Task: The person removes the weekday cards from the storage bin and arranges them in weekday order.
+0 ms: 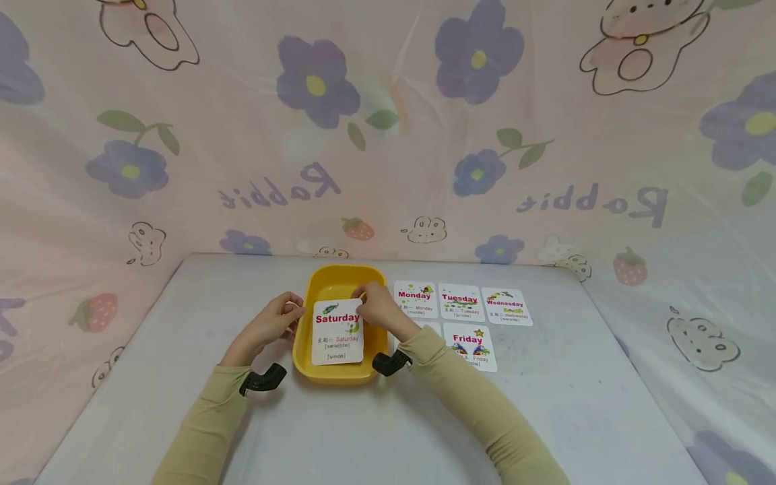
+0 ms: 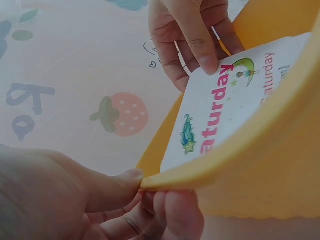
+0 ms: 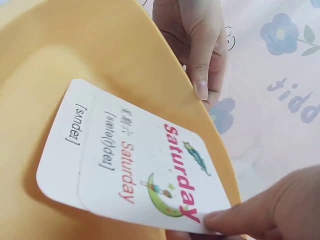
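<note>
A yellow plastic tray (image 1: 341, 374) stands on the table, its rim pinched between the thumb and fingers of my left hand (image 1: 269, 328). Inside it is a white "Saturday" card (image 1: 336, 330), printed with a green moon figure and red lettering. My right hand (image 1: 384, 311) pinches this card at its upper right corner, thumb on top, as the right wrist view shows. Under the "Saturday" card another card (image 3: 59, 160) pokes out at the bottom, with only its phonetic line in sight.
Right of the tray, "Monday" (image 1: 415, 304), "Tuesday" (image 1: 462, 310) and "Wednesday" (image 1: 506, 315) cards lie in a row. Below them are a "Friday" card (image 1: 475, 337) and one mostly hidden by my right arm. A rabbit-and-flower curtain (image 1: 388, 155) surrounds the white table (image 1: 582, 404).
</note>
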`<action>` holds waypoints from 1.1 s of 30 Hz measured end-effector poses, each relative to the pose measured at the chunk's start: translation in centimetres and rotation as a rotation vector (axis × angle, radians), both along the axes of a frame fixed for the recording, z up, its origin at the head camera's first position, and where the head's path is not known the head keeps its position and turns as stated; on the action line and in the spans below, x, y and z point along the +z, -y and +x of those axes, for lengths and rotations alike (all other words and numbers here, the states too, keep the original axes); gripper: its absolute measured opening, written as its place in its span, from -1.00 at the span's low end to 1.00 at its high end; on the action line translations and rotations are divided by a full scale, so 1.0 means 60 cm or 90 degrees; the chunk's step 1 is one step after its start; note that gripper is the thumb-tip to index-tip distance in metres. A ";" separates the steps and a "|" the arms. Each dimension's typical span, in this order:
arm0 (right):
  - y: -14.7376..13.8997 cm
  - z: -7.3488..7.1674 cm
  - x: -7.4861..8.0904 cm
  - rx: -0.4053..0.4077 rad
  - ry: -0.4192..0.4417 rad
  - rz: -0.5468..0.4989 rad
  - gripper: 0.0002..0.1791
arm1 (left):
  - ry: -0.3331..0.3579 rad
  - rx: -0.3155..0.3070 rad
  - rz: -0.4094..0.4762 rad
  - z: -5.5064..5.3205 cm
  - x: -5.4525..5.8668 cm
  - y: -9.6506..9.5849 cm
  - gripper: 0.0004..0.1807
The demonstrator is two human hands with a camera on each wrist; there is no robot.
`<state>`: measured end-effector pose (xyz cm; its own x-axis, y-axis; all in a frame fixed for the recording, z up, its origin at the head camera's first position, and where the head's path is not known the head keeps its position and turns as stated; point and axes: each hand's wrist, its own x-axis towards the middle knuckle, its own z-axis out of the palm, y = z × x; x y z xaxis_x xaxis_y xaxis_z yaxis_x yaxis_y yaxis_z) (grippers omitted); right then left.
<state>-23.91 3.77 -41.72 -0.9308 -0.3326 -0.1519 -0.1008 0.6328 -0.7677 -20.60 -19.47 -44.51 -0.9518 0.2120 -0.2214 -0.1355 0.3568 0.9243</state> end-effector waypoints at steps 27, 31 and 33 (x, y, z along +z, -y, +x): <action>-0.014 0.001 0.008 0.016 0.036 -0.022 -0.84 | -0.005 0.008 0.000 -0.004 -0.008 0.000 -0.76; -0.019 0.000 0.009 0.021 0.060 -0.052 -0.86 | -0.005 0.008 0.000 -0.003 -0.006 -0.001 -0.78; -0.020 -0.001 0.009 0.022 0.066 -0.057 -0.87 | -0.005 0.008 0.001 -0.002 -0.004 -0.001 -0.78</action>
<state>-23.96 4.99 -41.17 -0.8992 -0.3810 -0.2154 -0.0383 0.5587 -0.8285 -20.73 -19.41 -44.74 -0.9562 0.2009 -0.2130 -0.1319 0.3540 0.9259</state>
